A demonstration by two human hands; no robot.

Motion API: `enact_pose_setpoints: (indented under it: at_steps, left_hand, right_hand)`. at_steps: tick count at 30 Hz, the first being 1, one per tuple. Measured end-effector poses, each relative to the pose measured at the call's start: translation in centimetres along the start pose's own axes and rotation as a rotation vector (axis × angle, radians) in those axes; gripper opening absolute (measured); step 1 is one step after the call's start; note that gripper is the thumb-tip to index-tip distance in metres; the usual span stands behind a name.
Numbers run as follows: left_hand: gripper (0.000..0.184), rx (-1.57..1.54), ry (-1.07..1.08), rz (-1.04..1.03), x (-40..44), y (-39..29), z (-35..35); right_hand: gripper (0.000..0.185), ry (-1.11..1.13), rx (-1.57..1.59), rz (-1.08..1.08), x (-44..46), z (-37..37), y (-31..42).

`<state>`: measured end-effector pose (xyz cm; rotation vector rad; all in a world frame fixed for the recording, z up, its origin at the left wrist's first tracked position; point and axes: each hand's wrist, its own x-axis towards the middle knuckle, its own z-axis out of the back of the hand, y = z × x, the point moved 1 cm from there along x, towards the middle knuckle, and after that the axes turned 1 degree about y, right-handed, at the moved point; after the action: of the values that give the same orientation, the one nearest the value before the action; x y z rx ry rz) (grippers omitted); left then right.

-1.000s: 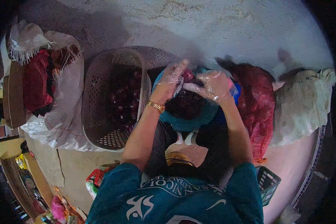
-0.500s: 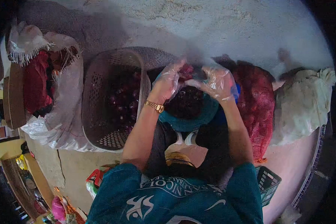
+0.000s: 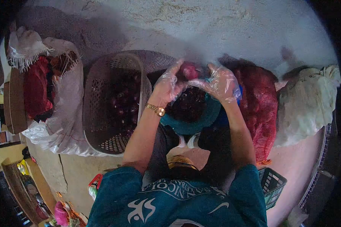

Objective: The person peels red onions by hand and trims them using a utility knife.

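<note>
A red onion (image 3: 190, 71) is held above a teal basin (image 3: 185, 127) by my left hand (image 3: 169, 85), which wears a clear plastic glove and has a gold watch at its wrist. Close on the onion's other side is my right hand (image 3: 220, 82), also in a clear glove, its thumb stretched toward the onion and its fingers apart. Dark skins or onions (image 3: 188, 106) lie in the basin below both hands; they are too dim to tell apart.
To the left, a large perforated basket (image 3: 88, 113) holds several onions (image 3: 122, 102), beside a white woven sack (image 3: 69, 102). At right are a red mesh sack (image 3: 257, 106), a pale sack (image 3: 305, 102) and a dark green crate (image 3: 273, 185). A wall (image 3: 216, 26) runs behind.
My right hand's fingers have spread and lifted off from the onion. The onion has turned in my left hand and shows a smoother, brighter surface.
</note>
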<state>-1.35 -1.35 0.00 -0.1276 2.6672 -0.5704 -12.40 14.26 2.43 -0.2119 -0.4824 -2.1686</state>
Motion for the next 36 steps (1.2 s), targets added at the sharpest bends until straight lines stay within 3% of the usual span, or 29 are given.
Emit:
enact_pose_setpoints:
  at_steps: [2, 6, 10, 15, 24, 26, 27, 36]
  left_hand:
    - [0.031, 0.132, -0.009, -0.074, -0.4, 0.0, 0.4]
    - [0.036, 0.028, -0.001, -0.037, 0.6, 0.5, 0.6]
    - [0.036, 0.14, 0.065, -0.024, 0.3, 0.4, 0.3]
    - [0.034, 0.259, 0.011, -0.03, 0.2, 0.4, 0.6]
    - [0.042, 0.344, -0.106, 0.015, -0.5, 0.1, -0.8]
    - [0.044, 0.388, -0.202, 0.0, -0.8, 0.1, -1.2]
    - [0.044, 0.388, -0.202, 0.0, -0.5, 0.1, -0.7]
    - [0.046, 0.475, -0.151, 0.045, -0.8, 0.0, -0.2]
  right_hand:
    - [0.092, 0.014, 0.04, -0.008, 0.0, 0.2, 0.2]
    - [0.084, 0.085, 0.127, -0.057, 0.3, 1.0, 0.9]
    - [0.082, 0.153, 0.114, -0.11, 0.4, 1.4, 1.3]
    - [0.077, 0.07, 0.152, 0.037, 0.3, 2.0, 1.5]
    - [0.073, 0.174, 0.129, 0.047, 0.4, 2.1, 1.1]
    - [0.071, 0.091, 0.129, 0.109, 0.2, 1.2, 0.6]
    - [0.07, 0.007, 0.127, 0.17, 0.2, 1.2, 0.7]
    - [0.067, 0.085, 0.137, 0.244, 0.2, 1.0, 0.4]
